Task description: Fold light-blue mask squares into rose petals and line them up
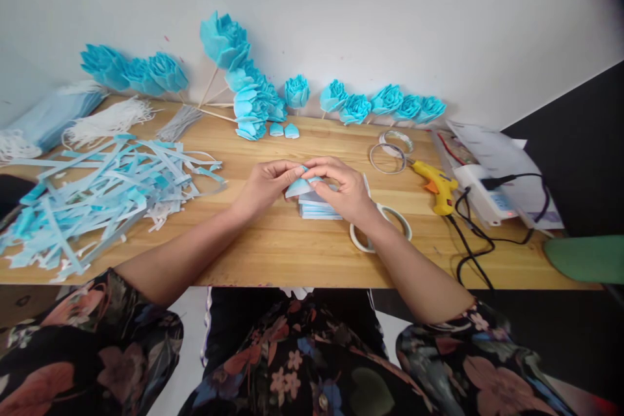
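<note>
Between my hands is a small folded piece of blue and white mask fabric, its pale lower edge showing. My left hand pinches it from the left with thumb and fingers. From the right, my right hand grips the same piece, fingertips meeting those of the left. A stack of cut blue fabric pieces lies just below, partly hidden by my right hand. White-handled scissors rest under my right forearm, partly covered. Two small folded blue petals lie farther back on the table.
Blue fabric flowers on sticks line the wall. Cut fabric strips heap at left, near white ear loops, grey wires and masks. At right are tape rolls, a yellow glue gun and a corded power strip.
</note>
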Available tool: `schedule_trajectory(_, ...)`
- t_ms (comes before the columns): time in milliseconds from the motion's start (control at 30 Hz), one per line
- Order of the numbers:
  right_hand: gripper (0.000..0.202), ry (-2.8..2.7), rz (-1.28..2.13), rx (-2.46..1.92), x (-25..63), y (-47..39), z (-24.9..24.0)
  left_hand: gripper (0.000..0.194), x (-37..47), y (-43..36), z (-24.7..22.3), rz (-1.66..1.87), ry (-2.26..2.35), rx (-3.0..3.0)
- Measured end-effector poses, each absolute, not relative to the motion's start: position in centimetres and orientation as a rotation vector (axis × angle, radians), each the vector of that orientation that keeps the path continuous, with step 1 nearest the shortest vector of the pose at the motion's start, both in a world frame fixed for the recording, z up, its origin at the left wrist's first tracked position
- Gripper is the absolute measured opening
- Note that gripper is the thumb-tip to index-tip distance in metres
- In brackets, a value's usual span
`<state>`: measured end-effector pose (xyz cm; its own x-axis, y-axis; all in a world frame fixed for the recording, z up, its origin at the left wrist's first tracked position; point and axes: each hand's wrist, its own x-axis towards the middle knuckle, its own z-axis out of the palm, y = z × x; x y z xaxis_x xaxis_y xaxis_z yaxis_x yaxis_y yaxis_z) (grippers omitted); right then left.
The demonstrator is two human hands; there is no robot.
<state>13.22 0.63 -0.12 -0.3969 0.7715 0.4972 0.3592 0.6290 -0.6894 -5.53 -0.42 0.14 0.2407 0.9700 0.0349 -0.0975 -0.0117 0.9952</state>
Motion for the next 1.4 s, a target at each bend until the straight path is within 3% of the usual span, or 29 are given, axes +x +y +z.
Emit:
schedule_trajectory(233,0.019,-2.057,0.654,-0.858,13.3,0.6,-0.1,0.033,-5.6,-0.2,-0.2,1.124,0.990,1.255)
schedule_trajectory(367,0.021,-1.995,0.879,-0.869,13.5,0.2,0.4,0.033,-5.6,0.0,-0.3,1.168,0.999,1.255)
schedule_trajectory(467,0.029,-1.803,1.048,-0.949,13.6,0.2,0.6,0.031,-5.7,0.0,-0.5,1.186,0.993,1.248)
schedule_trajectory(700,0.043,-1.905,1.001,-1.108,13.6,0.4,0.5,0.025,-5.6,-0.2,-0.3,1.203,0.963,1.266)
schedule_trajectory(1400,0.027,-1.999,1.032,-1.150,12.9,0.0,0.6,0.029,-5.5,-0.5,0.1,1.192,0.974,1.352)
